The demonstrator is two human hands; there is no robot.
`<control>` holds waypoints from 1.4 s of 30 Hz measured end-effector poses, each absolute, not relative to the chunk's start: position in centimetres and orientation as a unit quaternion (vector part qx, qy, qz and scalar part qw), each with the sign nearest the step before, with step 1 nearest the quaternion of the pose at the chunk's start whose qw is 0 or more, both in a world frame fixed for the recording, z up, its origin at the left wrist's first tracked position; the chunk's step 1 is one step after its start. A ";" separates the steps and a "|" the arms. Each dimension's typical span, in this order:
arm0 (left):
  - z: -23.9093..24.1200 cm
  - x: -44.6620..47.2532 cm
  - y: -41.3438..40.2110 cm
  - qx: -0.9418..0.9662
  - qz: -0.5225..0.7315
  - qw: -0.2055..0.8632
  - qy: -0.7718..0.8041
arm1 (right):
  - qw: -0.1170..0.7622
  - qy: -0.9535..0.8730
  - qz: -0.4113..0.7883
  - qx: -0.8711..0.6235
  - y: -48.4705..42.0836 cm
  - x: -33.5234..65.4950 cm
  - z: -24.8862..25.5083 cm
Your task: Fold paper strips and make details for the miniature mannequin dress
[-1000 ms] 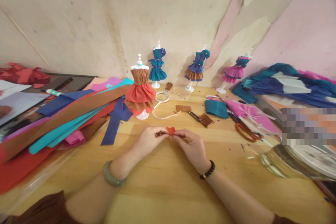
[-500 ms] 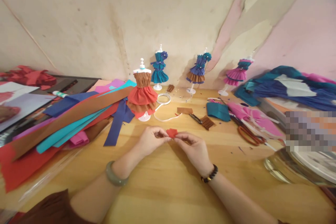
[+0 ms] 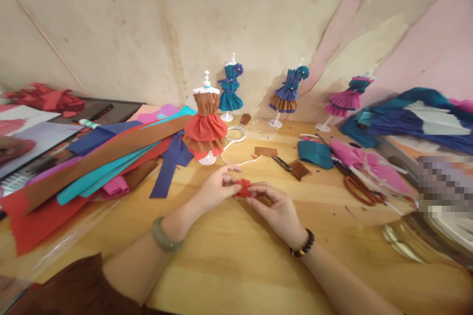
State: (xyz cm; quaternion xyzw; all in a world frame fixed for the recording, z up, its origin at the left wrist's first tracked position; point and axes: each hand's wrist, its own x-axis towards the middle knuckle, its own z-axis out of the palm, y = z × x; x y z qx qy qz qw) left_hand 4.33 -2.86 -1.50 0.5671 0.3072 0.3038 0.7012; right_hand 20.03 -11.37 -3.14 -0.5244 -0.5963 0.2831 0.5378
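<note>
Between my two hands, above the middle of the wooden table, is a small red piece of crepe paper (image 3: 244, 188). My left hand (image 3: 218, 189) pinches its left side with thumb and fingers, and my right hand (image 3: 271, 206) grips its right side. Just beyond them stands a white mini mannequin in a brown and red ruffled dress (image 3: 206, 128). A brown paper rectangle (image 3: 265, 151), tweezers (image 3: 282, 163) and a gathered brown piece (image 3: 299, 170) lie past my right hand.
Along the wall stand a teal dress mannequin (image 3: 230, 86), a blue-brown one (image 3: 285, 92) and a pink one (image 3: 345, 101). Coloured paper strips (image 3: 107, 162) cover the left. Orange-handled scissors (image 3: 364, 191), pink paper (image 3: 369, 157) and a glass jar (image 3: 406, 241) are at right.
The fingers of my left hand have shifted on the red paper, the index finger now lifted and extended. The view has moved slightly, and a hand has appeared at the far left edge.
</note>
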 end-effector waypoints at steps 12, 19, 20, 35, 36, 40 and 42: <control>-1.3 5.0 -3.9 0.626 0.307 0.644 0.315 | 0.600 -0.437 0.449 -0.497 -10.5 19.5 -3.2; -0.9 4.8 -3.7 0.584 0.257 0.717 0.281 | 0.649 -0.372 0.438 -0.500 -10.5 20.2 -3.2; -1.0 4.7 -3.6 0.584 0.257 0.717 0.281 | 0.654 -0.366 0.436 -0.499 -10.5 20.4 -3.3; -1.5 4.5 -3.1 0.554 0.291 0.736 0.257 | 0.628 -0.422 0.428 -0.495 -10.6 19.8 -3.3; -1.5 4.5 -3.2 0.559 0.287 0.732 0.262 | 0.628 -0.426 0.422 -0.496 -10.6 19.7 -3.3; -1.3 4.6 -3.3 0.568 0.292 0.717 0.281 | 0.624 -0.442 0.418 -0.491 -10.8 19.7 -3.3; -1.3 4.6 -3.3 0.570 0.298 0.710 0.287 | 0.621 -0.445 0.422 -0.489 -10.9 19.7 -3.2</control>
